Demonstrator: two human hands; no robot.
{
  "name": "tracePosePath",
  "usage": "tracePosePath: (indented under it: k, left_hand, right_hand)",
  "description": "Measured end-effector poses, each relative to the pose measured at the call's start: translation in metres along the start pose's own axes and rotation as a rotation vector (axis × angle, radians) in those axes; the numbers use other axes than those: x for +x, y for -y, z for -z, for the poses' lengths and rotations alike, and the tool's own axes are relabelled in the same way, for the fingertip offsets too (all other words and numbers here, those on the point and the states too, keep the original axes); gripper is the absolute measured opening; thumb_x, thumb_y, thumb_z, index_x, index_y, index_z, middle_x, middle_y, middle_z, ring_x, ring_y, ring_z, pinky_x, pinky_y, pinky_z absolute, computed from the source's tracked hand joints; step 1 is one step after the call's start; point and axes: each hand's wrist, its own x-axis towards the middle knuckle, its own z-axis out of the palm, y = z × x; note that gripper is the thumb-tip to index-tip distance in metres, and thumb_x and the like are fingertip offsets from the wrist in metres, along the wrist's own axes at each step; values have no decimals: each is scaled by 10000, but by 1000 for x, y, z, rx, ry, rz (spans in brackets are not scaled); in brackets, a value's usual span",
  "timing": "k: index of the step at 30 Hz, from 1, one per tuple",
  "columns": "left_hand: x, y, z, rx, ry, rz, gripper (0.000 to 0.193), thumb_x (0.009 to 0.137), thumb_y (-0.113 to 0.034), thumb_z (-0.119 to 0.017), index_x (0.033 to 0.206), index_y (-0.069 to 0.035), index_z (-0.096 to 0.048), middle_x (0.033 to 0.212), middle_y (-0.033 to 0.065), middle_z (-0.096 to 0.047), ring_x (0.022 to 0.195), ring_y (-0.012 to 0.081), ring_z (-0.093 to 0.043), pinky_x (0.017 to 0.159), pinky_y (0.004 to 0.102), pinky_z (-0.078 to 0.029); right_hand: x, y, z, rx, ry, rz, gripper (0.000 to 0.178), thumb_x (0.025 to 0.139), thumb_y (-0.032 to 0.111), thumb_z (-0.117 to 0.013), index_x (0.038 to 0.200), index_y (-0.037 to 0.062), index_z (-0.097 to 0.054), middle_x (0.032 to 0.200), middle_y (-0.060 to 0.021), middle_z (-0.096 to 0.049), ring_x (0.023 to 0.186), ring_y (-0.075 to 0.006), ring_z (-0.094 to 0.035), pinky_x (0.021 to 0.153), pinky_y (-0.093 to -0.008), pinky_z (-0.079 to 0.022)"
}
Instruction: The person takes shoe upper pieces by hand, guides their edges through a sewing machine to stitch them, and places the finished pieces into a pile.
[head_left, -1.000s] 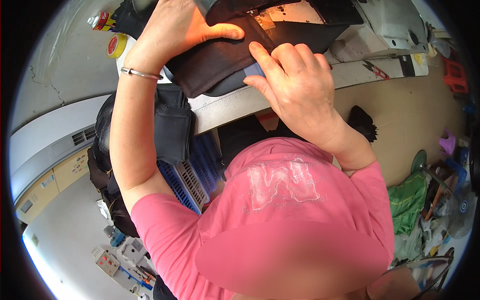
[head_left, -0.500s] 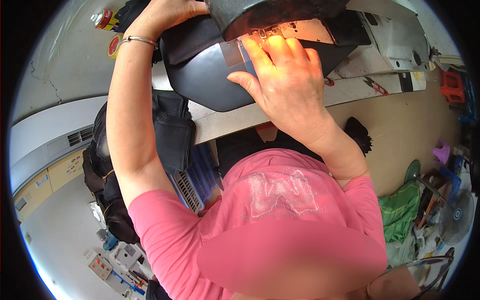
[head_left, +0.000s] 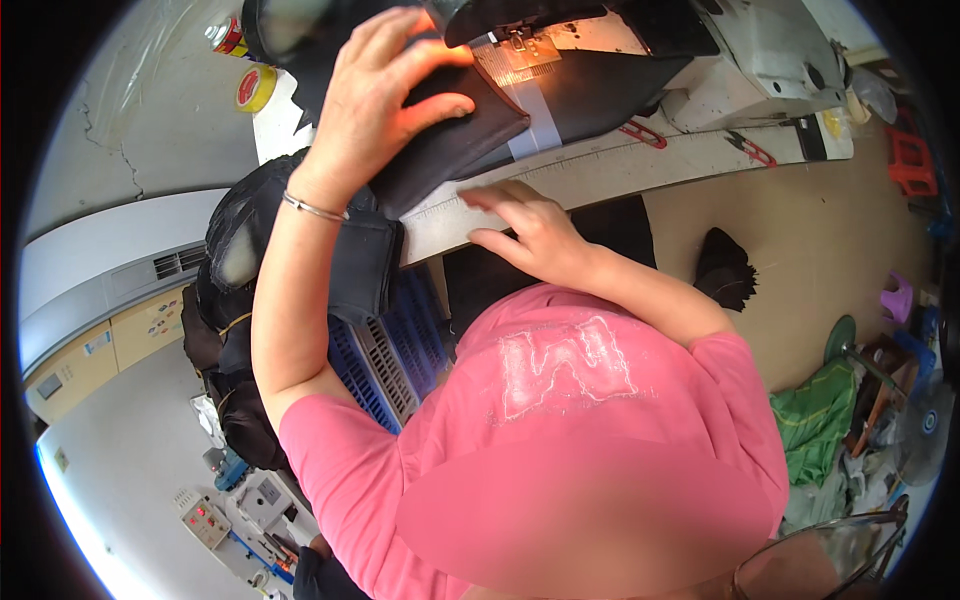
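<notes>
At the top, a sewing machine's dark head (head_left: 490,18) hangs over a lamp-lit needle plate (head_left: 530,58). My left hand (head_left: 375,105) rests on a black fabric piece (head_left: 455,135) left of the needle, thumb and fingers apart. That piece lies with its lower corner over the table's front edge. Beneath and right of it spreads a smooth black surface (head_left: 605,95) with a pale translucent strip (head_left: 538,122) across it. My right hand (head_left: 535,230) is off the work, just in front of the table edge, fingers loosely stretched and holding nothing.
Red-handled thread snips (head_left: 643,134) and a second pair (head_left: 752,149) lie on the white table (head_left: 590,165). A yellow tape roll (head_left: 257,88) and spray can (head_left: 228,38) stand left. Stacked black pieces (head_left: 365,265) sit above blue crates (head_left: 415,320). Black cloth (head_left: 615,235) covers my lap.
My right hand has drawn back from the needle toward me. My left hand has come nearer and rightward, and the black fabric now lies across the smooth surface's left part.
</notes>
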Motion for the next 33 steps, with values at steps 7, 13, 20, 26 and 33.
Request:
tracePosePath:
  k: [7, 13, 20, 26, 33]
  left_hand:
    - [-10, -49, 2, -50, 69, 134, 187, 847, -166, -755, 1021, -107, -716, 1104, 59, -668, 1058, 280, -625, 908, 402, -520]
    - [-14, -71, -1, -110, -5, 113, 212, 835, -28, -713, 1037, -88, -717, 1059, 74, -682, 1000, 289, -658, 866, 384, -551]
    - [-18, -74, -1, -67, 18, 97, 237, 852, -80, -734, 1088, -88, -717, 1096, 68, -680, 1051, 291, -645, 903, 392, -540]
    - [-11, -74, 4, -46, 67, 84, 248, 859, -109, -739, 1107, -103, -723, 1142, 65, -688, 1054, 278, -645, 894, 373, -550]
    - [-6, -73, 10, 169, 121, 143, 275, 890, -197, -733, 1153, -119, -716, 1108, 70, -679, 1025, 268, -649, 851, 366, -568]
  right_hand:
    - [14, 14, -24, 298, -18, -52, 597, 896, 306, -765, 1352, -2, -533, 1308, -236, -599, 1196, -423, -586, 1015, -446, -480]
    - [-9, 43, 46, 66, -4, 92, 163, 901, 84, -735, 1048, 16, -718, 961, -126, -722, 887, -312, -692, 786, -379, -551]
    - [23, 39, 89, -745, -479, 217, 252, 843, 205, -773, 1084, 142, -737, 1005, 20, -617, 948, -193, -587, 852, -358, -439]
    - [28, 38, 85, -830, -392, 179, 263, 832, 279, -780, 1059, 155, -731, 1042, 39, -609, 1001, -174, -575, 912, -376, -398]
    - [-10, 20, 58, -455, -364, 318, 199, 859, 197, -745, 1040, 119, -719, 961, -18, -644, 889, -240, -621, 833, -355, -465]
